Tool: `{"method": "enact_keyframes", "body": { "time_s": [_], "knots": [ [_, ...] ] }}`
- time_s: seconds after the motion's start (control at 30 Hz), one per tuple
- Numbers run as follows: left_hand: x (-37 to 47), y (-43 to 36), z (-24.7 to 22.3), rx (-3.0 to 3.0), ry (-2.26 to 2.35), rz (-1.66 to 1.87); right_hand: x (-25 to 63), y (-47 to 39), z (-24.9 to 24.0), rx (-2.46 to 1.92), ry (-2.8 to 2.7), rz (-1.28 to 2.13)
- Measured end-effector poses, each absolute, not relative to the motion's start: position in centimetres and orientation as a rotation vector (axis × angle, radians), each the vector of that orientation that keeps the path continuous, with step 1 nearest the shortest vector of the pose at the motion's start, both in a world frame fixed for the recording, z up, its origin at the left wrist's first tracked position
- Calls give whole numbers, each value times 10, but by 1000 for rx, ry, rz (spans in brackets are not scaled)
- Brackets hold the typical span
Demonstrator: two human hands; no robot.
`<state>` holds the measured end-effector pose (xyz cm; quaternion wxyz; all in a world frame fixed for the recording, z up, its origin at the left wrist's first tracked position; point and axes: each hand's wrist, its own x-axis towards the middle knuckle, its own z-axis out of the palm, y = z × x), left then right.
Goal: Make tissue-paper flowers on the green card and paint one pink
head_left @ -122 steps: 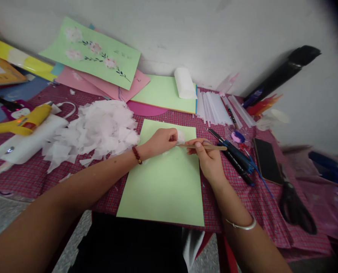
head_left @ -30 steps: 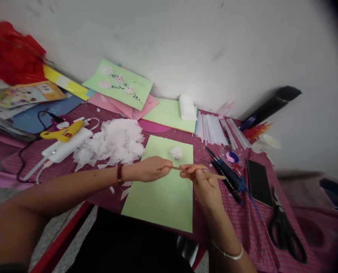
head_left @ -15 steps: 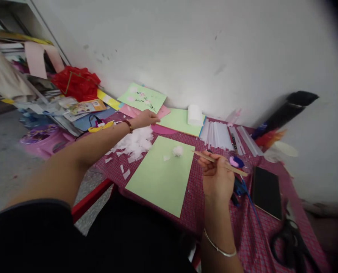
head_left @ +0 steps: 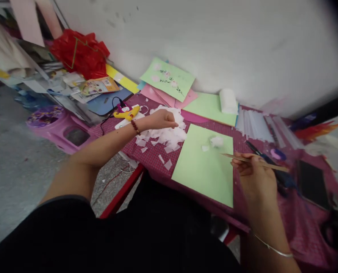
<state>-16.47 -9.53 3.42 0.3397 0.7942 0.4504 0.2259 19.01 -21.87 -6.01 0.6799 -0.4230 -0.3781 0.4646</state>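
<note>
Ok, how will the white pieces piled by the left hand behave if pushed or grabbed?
The white pieces look thin and rumpled, so probably light and floppy. They lie loose, with stray scraps apart on the cloth, so a push would likely spread them. They overlap, so a grab may bring several at once.

This reddish, cloth-covered table (head_left: 153, 158) is pretty packed: there's a pale green sheet (head_left: 199, 170) lying flat, with a messy heap of white scraps (head_left: 173, 136) just beside it. Over right you've got a bunch of whitish strips (head_left: 255, 125) plus a flat dark slab (head_left: 312, 184).
</note>
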Motion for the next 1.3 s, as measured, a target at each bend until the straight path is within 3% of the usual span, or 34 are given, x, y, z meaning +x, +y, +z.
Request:
{"method": "enact_keyframes", "body": {
  "time_s": [0.2,0.6,0.73,0.9,1.07,1.3],
  "knots": [
    [-214,-155,-6,2368,814,225,135,-238,-46,-1160,-922,875],
    [-221,-200,-73,2232,1134,596,161,-160,-69,-1340,-1111,802],
    [-216,-207,-70,2210,1261,586,177,-149,-69,-1334,-1085,759],
    [-196,-211,-57,2224,1358,558,187,-149,-66,-1138,-811,1042],
    [-168,-211,-45,2266,1347,500,197,-148,-72,-1071,-622,1080],
    [-166,-211,-27,2276,1368,256,193,-158,-80,-1075,-678,1182]
  ]
}}
